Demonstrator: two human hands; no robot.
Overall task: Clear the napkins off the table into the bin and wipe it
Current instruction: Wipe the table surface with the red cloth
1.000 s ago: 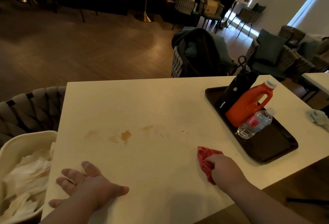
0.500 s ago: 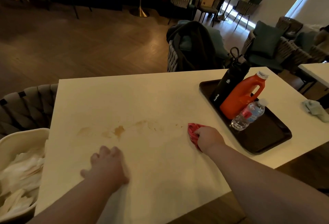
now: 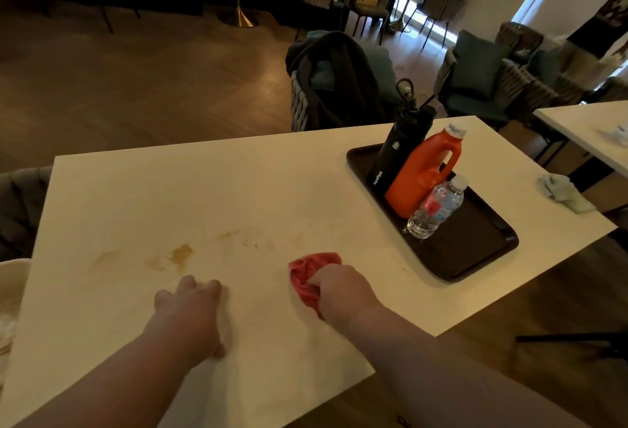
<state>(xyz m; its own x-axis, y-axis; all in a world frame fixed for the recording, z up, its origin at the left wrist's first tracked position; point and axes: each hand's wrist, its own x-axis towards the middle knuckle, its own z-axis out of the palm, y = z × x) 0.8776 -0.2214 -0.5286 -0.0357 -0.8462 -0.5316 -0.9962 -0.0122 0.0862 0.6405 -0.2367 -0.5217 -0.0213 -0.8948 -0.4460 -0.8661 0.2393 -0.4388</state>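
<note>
My right hand (image 3: 343, 291) grips a crumpled red cloth (image 3: 307, 274) and presses it on the white table (image 3: 210, 189), right of centre near the front. Brown smears (image 3: 181, 254) mark the tabletop to the left of the cloth. Just below those smears my left hand (image 3: 190, 308) rests on the table, knuckles up, fingers curled under and holding nothing I can see. The white bin (image 3: 10, 278) shows only as a sliver at the left edge, with pale napkins inside it.
A dark tray (image 3: 475, 251) on the table's right side carries a black flask (image 3: 397, 152), an orange jug (image 3: 424, 172) and a small water bottle (image 3: 436, 206). A pale green cloth (image 3: 564, 191) lies at the right edge. Woven chairs stand behind and left.
My right hand has slid the red cloth leftward across the table. My left hand went from spread flat near the front edge to curled, further in toward the smears.
</note>
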